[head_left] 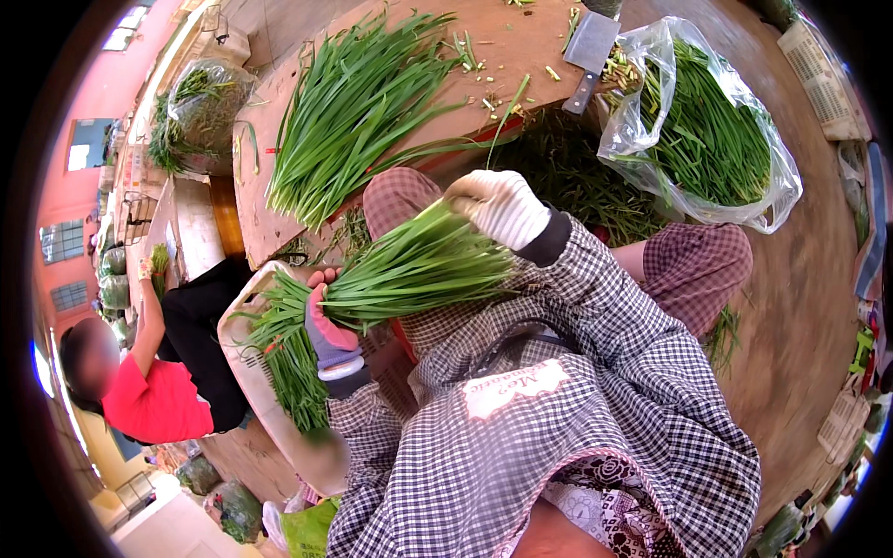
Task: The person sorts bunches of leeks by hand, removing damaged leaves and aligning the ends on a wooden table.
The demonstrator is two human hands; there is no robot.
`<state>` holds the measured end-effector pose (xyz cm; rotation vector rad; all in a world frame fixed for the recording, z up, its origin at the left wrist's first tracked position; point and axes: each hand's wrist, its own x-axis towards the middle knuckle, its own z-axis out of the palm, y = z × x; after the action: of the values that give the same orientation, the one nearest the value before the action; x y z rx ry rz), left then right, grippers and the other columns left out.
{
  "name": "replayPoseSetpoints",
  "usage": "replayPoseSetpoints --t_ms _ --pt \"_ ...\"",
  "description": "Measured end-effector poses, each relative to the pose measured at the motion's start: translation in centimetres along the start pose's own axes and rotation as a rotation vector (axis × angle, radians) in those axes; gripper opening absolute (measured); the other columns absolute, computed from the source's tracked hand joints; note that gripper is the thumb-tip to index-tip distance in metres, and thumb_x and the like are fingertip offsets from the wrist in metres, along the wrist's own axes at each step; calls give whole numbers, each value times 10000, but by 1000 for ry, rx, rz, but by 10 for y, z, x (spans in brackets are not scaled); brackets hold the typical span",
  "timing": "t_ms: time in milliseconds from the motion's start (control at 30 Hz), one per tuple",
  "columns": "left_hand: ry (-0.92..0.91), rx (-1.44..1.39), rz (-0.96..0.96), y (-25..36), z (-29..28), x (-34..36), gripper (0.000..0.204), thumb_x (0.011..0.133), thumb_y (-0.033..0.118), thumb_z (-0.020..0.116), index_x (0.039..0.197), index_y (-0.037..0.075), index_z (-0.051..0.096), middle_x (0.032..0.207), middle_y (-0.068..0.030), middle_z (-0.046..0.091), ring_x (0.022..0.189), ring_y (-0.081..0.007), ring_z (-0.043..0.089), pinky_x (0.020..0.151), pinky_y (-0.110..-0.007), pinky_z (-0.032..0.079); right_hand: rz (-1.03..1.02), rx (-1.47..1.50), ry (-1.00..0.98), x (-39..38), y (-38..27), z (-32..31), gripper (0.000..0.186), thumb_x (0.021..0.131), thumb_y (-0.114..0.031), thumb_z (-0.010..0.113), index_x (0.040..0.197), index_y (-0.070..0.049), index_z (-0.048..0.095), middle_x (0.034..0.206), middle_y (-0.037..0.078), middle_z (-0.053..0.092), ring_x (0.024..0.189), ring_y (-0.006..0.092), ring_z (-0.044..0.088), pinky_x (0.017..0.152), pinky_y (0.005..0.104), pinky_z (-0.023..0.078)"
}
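A bunch of garlic chives (419, 265) lies across my lap, its pale stem ends pointing up toward my right hand. My left hand (330, 330), in a pink and purple glove with bare fingertips, is closed round the bunch's left side. My right hand (502, 206), in a white striped glove, has its fingers pressed together on the stem ends at the top. More loose chives (296, 363) lie in a pale plastic crate (233, 321) beside my left arm. Ahead, a large pile of chives (358, 102) rests on the wooden board (256, 191).
A cleaver (591, 46) lies at the board's right edge, near cut stem bits. Right of it stands a clear plastic bag (786, 191) full of chives. Leaf scraps (567, 167) fill the space below the board. At left sits a person in a red top (153, 405).
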<state>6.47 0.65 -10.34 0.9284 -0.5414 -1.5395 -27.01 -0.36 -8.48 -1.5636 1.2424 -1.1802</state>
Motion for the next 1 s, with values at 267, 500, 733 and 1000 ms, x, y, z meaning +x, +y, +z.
replayPoseSetpoints --t_ms 267,500,733,1000 --pt "38 -56 -26 -12 -25 10 236 859 63 570 1087 6 557 1047 -104 593 1049 -237 560 984 -395 455 473 408 500 -27 -4 -62 157 871 -105 604 929 20 679 693 50 636 480 56 506 452 189 401" --pt "88 -9 -18 -14 -20 14 210 858 46 552 1065 10 558 1021 -103 590 1023 -237 567 981 -414 463 372 -329 200 -51 63 -92 556 778 -369 721 1169 8 598 960 165 691 740 239 683 727 336 531" --pt "32 -63 -47 -18 -14 23 242 848 38 549 1087 -1 553 1024 -103 592 1021 -241 559 997 -409 439 218 -47 -181 16 15 -64 354 774 -244 687 1056 -31 684 914 135 709 838 142 662 788 286 519" --pt "63 -80 -51 -17 -17 19 213 858 24 520 1070 8 537 1008 -87 565 1021 -229 544 971 -371 438 330 322 -140 19 11 -16 216 803 -87 722 1005 -12 711 813 45 713 705 68 622 629 237 521"
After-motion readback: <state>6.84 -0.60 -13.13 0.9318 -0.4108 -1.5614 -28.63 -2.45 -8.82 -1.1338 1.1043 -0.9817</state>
